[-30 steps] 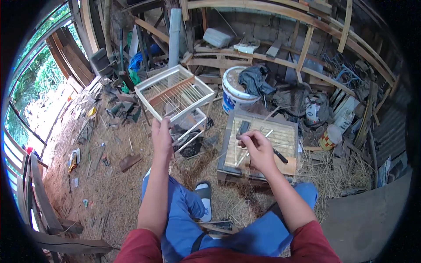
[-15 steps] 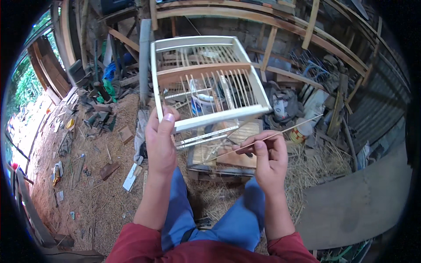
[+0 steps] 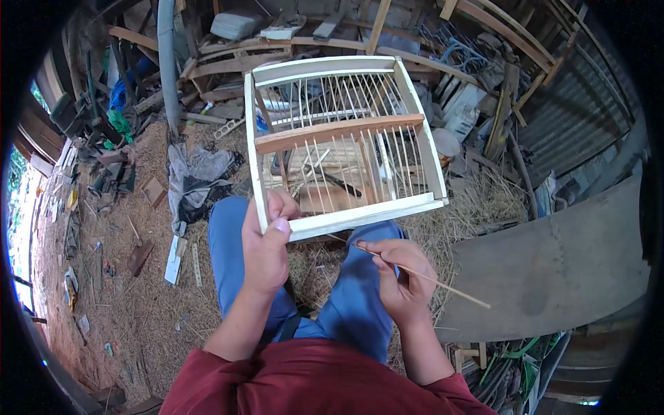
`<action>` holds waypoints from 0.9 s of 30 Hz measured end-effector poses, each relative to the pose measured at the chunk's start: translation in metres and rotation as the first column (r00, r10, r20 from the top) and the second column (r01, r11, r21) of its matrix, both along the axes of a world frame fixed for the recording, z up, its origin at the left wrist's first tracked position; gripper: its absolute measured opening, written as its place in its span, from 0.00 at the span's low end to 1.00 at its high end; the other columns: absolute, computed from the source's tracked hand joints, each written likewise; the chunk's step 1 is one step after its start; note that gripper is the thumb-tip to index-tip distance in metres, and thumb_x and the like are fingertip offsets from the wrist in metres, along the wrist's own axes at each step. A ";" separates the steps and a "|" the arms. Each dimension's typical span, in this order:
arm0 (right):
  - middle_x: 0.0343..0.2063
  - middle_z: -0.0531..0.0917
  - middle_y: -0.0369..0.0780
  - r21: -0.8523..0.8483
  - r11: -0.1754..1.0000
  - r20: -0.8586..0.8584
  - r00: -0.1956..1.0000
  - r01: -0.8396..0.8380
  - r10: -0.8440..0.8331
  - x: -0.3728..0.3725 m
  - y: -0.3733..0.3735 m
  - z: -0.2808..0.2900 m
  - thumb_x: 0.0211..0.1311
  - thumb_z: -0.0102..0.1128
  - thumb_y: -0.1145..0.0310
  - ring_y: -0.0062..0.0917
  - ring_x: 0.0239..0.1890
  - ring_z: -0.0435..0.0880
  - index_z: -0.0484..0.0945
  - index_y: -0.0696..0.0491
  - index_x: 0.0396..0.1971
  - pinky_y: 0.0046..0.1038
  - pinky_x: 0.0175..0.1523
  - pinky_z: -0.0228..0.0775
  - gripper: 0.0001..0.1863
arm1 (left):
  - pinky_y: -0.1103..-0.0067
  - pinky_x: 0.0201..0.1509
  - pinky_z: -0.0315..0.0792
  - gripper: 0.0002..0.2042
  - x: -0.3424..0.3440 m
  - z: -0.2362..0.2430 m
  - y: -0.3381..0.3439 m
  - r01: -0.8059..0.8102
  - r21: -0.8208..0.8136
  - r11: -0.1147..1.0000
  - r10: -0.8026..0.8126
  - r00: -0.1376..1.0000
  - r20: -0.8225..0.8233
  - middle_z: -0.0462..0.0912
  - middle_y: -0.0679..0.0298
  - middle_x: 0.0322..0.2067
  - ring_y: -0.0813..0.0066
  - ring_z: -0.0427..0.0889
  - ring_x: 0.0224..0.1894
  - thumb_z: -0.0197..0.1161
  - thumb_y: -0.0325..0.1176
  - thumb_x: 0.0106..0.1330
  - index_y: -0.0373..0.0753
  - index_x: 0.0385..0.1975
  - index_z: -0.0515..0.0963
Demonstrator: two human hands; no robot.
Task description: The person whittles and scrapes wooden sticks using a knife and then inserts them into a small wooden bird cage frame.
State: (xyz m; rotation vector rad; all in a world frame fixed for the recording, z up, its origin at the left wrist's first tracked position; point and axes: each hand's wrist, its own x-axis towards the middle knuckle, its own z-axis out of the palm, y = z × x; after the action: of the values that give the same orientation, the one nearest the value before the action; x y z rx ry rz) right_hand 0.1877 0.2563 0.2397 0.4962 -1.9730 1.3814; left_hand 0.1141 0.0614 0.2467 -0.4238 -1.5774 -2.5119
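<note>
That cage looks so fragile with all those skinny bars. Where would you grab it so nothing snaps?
Grip the solid pale frame rail, at the near left corner of the wooden cage, coming from below on the person's own side. The left hand holds it there, thumb on the bottom rail. The thin bars probably bend easily. The right hand holds a thin stick.

A dark red long-sleeved top (image 3: 311, 380) is worn, its cloth plain and unmarked, with soft folds across the chest. The sleeves are pushed up, so that both forearms are left bare from about the elbow down. Blue trousers (image 3: 360, 297) are worn on the legs, the fabric smooth and of one even shade. The left hand (image 3: 266, 249) and the right hand (image 3: 401, 283) are bare: no gloves, rings or watch are seen.
</note>
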 end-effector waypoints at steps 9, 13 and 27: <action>0.41 0.87 0.50 0.165 0.986 -0.010 1.000 0.025 -0.024 0.014 -0.031 -0.028 0.60 0.66 0.87 0.39 0.42 0.90 0.78 0.56 0.45 0.33 0.47 0.85 0.16 | 0.80 0.44 0.61 0.12 0.018 -0.040 -0.021 0.062 0.035 0.997 -0.061 0.997 -0.046 0.64 0.67 0.33 0.79 0.61 0.36 0.61 0.31 0.66 0.44 0.37 0.61; 0.41 0.87 0.50 0.129 0.992 -0.009 1.000 0.009 -0.008 0.025 -0.040 -0.045 0.59 0.66 0.88 0.39 0.42 0.90 0.79 0.57 0.44 0.33 0.47 0.85 0.15 | 0.79 0.44 0.60 0.12 0.026 -0.058 -0.026 0.050 0.034 0.998 -0.048 0.997 -0.069 0.64 0.67 0.33 0.79 0.60 0.36 0.61 0.31 0.66 0.44 0.37 0.61; 0.42 0.88 0.50 0.224 0.972 -0.010 0.997 0.077 -0.077 0.033 -0.063 -0.049 0.59 0.67 0.88 0.40 0.42 0.91 0.77 0.56 0.44 0.33 0.46 0.85 0.16 | 0.79 0.45 0.58 0.12 0.031 -0.068 -0.029 0.060 0.003 0.998 -0.060 0.995 -0.085 0.64 0.66 0.33 0.78 0.60 0.37 0.61 0.31 0.67 0.43 0.38 0.61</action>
State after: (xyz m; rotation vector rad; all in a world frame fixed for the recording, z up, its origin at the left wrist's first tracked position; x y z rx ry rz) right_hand 0.2211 0.1937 0.1910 0.5166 -2.1362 1.1166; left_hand 0.1455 0.0320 0.1790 -0.5775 -1.5492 -2.5054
